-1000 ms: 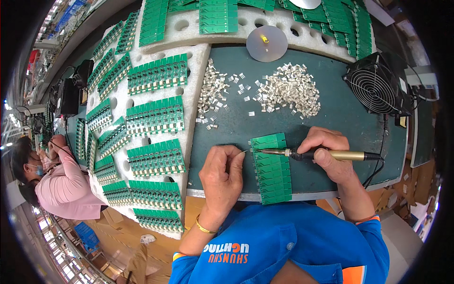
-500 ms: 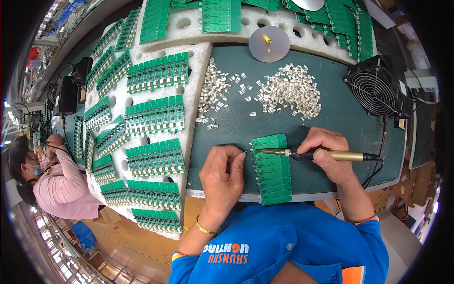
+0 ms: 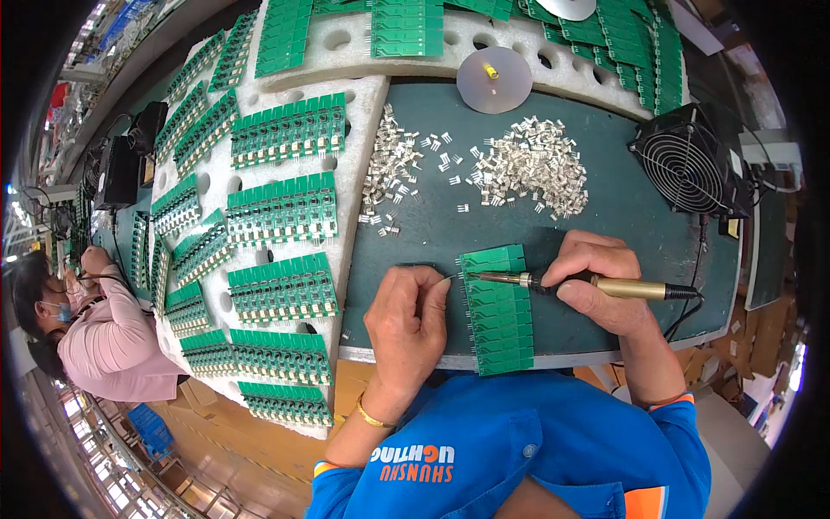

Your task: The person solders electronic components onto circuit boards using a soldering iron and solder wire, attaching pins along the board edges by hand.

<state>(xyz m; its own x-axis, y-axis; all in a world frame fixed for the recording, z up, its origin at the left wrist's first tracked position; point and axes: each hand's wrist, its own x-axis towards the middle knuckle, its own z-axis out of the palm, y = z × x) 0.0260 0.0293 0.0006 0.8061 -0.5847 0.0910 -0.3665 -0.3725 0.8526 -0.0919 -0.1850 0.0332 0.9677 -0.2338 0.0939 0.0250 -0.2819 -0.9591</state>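
Observation:
A green circuit board strip (image 3: 500, 311) lies at the near edge of the green work table, pins along its left side. My right hand (image 3: 601, 281) is wrapped round a soldering iron (image 3: 627, 287) with a gold-coloured handle. The iron's tip points left and meets the board's upper left edge. Just left of the board, my left hand (image 3: 406, 322) is closed in a pinch; a short, thin bit of solder wire (image 3: 454, 276) shows at its fingertips, pointing toward the iron's tip. The rest of the wire is hidden in the hand.
Piles of small white connectors (image 3: 532, 169) lie beyond the board. A round disc (image 3: 494, 80) with a yellow piece stands behind them. To the right is a black fan (image 3: 687, 160). White foam (image 3: 367, 112) on the left carries rows of populated boards (image 3: 281, 209). A co-worker (image 3: 117, 337) sits far left.
The thumb and fingers of my right hand have shifted slightly on the iron. My left hand and the board stay in place. The co-worker's arms have moved a little.

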